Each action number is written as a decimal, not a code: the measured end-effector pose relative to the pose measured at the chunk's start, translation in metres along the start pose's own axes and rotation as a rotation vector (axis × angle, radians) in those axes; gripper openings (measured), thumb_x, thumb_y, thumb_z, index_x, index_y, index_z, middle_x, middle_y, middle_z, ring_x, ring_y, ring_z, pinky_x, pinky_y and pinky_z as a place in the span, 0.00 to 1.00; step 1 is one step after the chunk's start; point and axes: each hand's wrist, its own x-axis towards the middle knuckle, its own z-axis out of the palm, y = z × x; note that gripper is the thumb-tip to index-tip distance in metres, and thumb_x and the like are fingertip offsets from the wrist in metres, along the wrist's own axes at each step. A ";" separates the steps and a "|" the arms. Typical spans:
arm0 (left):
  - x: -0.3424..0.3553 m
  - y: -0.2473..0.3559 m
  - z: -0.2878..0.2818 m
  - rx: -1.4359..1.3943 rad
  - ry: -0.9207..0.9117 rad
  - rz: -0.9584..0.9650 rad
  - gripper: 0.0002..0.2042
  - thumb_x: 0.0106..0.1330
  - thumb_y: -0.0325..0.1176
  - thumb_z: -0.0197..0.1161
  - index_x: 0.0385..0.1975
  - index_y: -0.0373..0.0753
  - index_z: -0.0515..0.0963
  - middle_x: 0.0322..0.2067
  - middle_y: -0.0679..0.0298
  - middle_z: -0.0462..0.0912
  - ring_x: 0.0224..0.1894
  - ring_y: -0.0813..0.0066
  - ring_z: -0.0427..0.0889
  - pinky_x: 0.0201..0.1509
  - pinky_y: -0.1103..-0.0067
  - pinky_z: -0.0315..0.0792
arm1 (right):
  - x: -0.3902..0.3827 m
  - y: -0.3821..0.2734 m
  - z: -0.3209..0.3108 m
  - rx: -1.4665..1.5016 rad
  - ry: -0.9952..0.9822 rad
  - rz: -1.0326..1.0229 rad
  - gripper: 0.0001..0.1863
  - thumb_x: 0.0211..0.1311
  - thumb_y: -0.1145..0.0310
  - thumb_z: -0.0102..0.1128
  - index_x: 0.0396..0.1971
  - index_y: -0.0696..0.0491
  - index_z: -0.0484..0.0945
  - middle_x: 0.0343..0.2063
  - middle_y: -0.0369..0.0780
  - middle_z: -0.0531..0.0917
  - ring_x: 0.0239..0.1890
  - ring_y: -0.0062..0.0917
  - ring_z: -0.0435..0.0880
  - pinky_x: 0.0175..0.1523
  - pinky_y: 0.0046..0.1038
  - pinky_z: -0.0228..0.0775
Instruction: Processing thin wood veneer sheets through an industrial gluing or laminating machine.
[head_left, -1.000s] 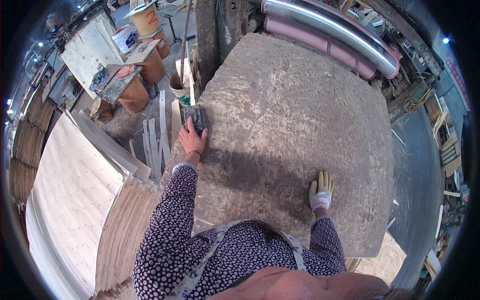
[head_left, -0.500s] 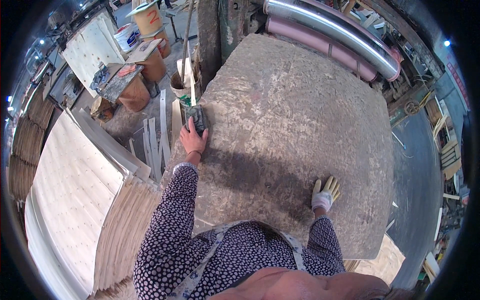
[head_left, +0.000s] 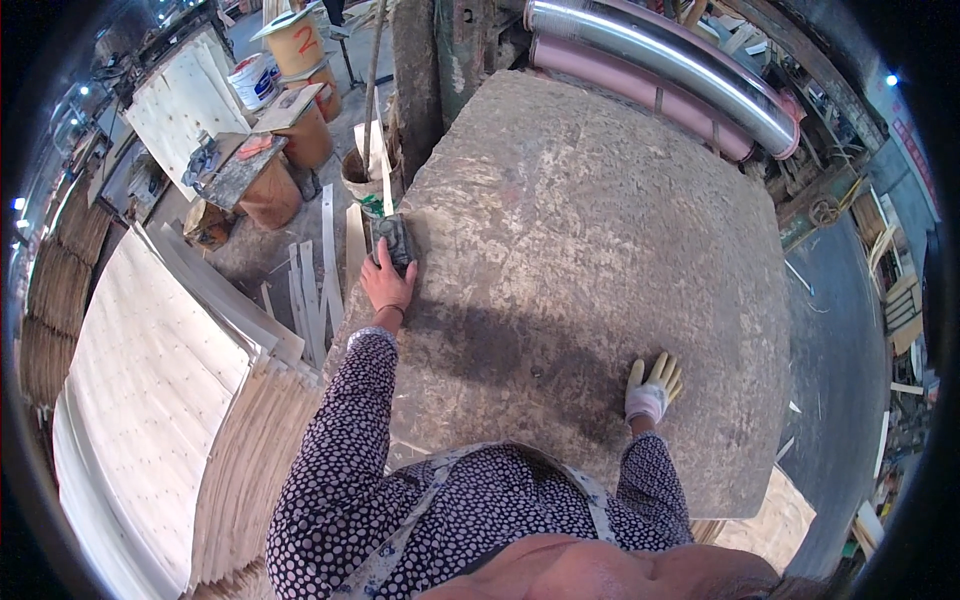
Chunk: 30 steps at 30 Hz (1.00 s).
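Dark block (head_left: 396, 232) lies under the fingers of the left hand (head_left: 388, 283), whose grip cannot be told; even finger pressure should steady it, the gloved right hand (head_left: 654, 388) spread flat upon the table (head_left: 600, 220).

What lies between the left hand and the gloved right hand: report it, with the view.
In the head view, only the worn brown worktop, with a dark patch across it, lies between the left hand and gloved right hand.

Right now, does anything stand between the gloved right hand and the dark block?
Nothing visible stands on the tabletop between the right hand and the dark block; only the left hand rests over the block's near end.
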 end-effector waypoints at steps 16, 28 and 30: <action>0.003 -0.004 0.009 0.038 0.150 0.059 0.42 0.57 0.52 0.67 0.71 0.50 0.57 0.48 0.47 0.69 0.52 0.46 0.68 0.57 0.58 0.63 | 0.013 -0.007 0.006 0.046 -0.040 -0.008 0.39 0.70 0.42 0.40 0.72 0.53 0.56 0.73 0.48 0.55 0.75 0.45 0.48 0.77 0.47 0.31; 0.005 0.000 0.013 0.070 0.153 0.053 0.42 0.56 0.53 0.68 0.71 0.50 0.57 0.50 0.47 0.69 0.53 0.46 0.69 0.58 0.58 0.63 | 0.015 -0.004 0.009 0.050 -0.011 -0.027 0.39 0.71 0.42 0.41 0.71 0.54 0.56 0.72 0.50 0.56 0.75 0.47 0.49 0.77 0.48 0.32; 0.005 -0.002 0.014 0.063 0.138 0.043 0.42 0.56 0.53 0.68 0.71 0.50 0.57 0.51 0.47 0.69 0.54 0.46 0.69 0.59 0.58 0.63 | 0.015 -0.003 0.010 0.049 -0.008 -0.027 0.39 0.71 0.42 0.41 0.71 0.54 0.56 0.72 0.50 0.56 0.75 0.47 0.49 0.77 0.48 0.32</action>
